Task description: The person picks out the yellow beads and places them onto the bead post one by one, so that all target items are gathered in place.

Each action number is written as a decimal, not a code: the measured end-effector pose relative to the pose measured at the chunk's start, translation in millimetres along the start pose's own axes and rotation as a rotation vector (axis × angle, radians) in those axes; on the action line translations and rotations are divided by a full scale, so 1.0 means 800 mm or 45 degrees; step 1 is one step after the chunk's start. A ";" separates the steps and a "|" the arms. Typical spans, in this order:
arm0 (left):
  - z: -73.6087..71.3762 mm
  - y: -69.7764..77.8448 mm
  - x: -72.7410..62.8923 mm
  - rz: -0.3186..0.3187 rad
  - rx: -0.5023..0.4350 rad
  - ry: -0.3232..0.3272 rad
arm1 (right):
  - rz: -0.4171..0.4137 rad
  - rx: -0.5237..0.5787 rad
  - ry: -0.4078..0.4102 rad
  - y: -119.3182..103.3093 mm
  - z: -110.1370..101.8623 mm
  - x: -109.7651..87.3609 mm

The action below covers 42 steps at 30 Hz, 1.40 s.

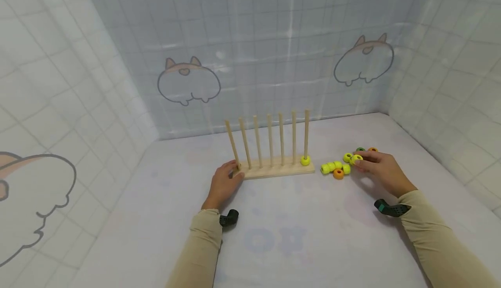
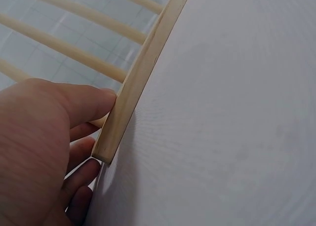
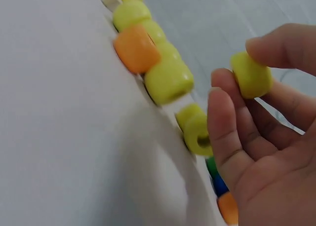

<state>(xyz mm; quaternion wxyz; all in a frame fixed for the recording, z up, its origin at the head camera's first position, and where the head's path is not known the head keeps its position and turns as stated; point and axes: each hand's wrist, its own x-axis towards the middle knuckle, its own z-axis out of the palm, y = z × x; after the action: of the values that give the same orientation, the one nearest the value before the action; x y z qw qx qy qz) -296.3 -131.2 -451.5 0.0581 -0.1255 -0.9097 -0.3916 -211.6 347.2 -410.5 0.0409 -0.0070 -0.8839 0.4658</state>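
Note:
A wooden rack with a row of several upright pegs stands on the table, a yellow bead at the foot of its rightmost peg. My left hand holds the rack's left end; in the left wrist view the thumb presses the front edge and the fingers curl behind. Right of the rack, my right hand pinches another yellow bead between thumb and fingers. Close by lie a row of yellow beads and an orange bead in front of it.
Beyond the right fingers sit a green bead and an orange bead; a blue bead shows beside them in the right wrist view. A tile-patterned back wall rises behind the rack, with side walls left and right.

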 end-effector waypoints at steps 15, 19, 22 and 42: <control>-0.002 -0.004 -0.003 0.026 0.010 0.003 | -0.036 0.206 -0.092 -0.023 0.024 0.016; -0.004 0.000 -0.004 0.014 0.000 0.003 | -0.017 0.219 -0.091 -0.027 0.030 0.025; -0.005 0.003 -0.005 0.014 -0.004 -0.005 | -0.014 0.249 -0.090 -0.029 0.033 0.030; -0.004 0.008 -0.008 0.005 -0.018 0.011 | -0.064 0.566 -0.105 -0.065 0.041 0.051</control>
<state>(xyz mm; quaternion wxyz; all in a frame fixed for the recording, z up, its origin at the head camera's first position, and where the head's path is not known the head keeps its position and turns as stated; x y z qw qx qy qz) -288.4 -130.3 -446.5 0.0620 -0.1260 -0.9064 -0.3983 -253.4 293.1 -383.7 0.0168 0.0432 -0.7603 0.6479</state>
